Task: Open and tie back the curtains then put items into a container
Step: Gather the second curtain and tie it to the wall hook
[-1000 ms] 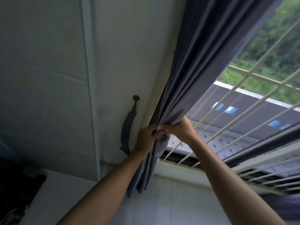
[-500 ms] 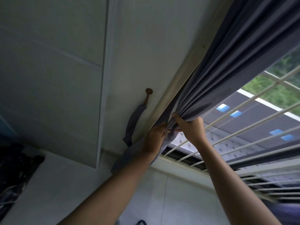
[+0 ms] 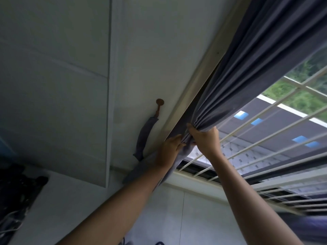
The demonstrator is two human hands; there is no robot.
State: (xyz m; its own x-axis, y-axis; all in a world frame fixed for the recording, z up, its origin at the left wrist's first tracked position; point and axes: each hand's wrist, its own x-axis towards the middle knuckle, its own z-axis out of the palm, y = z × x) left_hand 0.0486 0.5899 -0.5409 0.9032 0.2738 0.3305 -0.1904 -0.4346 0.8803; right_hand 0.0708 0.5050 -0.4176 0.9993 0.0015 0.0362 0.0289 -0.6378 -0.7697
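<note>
Curtain [image 3: 247, 82] fabric here is soft, pleated and light enough to bunch, but it will slide and fan out if you loosen your hold, so take it at the gathered waist where the folds come together. You have it drawn to the window frame [image 3: 192, 96], hanging from the top right down to the sill. Your left hand [image 3: 169, 149] grips the bundle from the wall side and your right hand [image 3: 203, 138] has its fingers curled round the folds from the window side, the two nearly touching. The fabric tie-back [image 3: 144, 138] hangs loose from its round wall hook [image 3: 159, 102], just left of your left hand, apart from the curtain. Outside, the white window bars [image 3: 265, 124] stand uncovered
</note>
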